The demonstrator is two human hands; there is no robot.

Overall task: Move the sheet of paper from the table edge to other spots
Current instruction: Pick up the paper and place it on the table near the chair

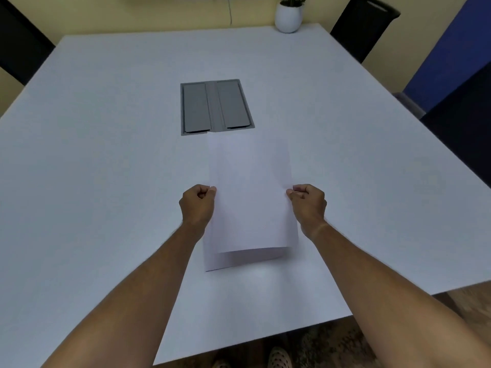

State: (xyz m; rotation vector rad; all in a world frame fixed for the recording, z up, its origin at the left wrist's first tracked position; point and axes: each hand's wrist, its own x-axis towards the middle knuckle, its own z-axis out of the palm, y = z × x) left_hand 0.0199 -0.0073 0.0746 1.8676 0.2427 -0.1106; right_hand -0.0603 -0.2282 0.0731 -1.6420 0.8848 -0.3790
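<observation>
The sheet of paper (251, 187) is lifted over the middle of the surface (106, 155), well in from the near edge, its far end reaching to the grey cable hatch (216, 106) set flush in the top. The left hand (198, 204) pinches the sheet's left long edge and the right hand (308, 203) pinches the right long edge, each at about mid-length; on both hands the fingers are curled tight into a near fist with the paper's edge caught between thumb and forefinger.

The sheet is thin, white and matte, and it will handle as something very light and limp. It already shows this: the near end droops in a soft curve below the hands, over a second pale rectangular edge lying under it. Whether that is a fold of the same sheet or another piece I cannot tell. Holding both long edges keeps it spread. A one-handed or corner hold would probably let it flop or crease, and quick movement would likely make it flutter. It should slide easily on the smooth, pale laminate top when laid down.

Near the far right corner stands a glossy white rounded plant pot (288, 18); dark chairs (364, 25) sit around the far edges.
</observation>
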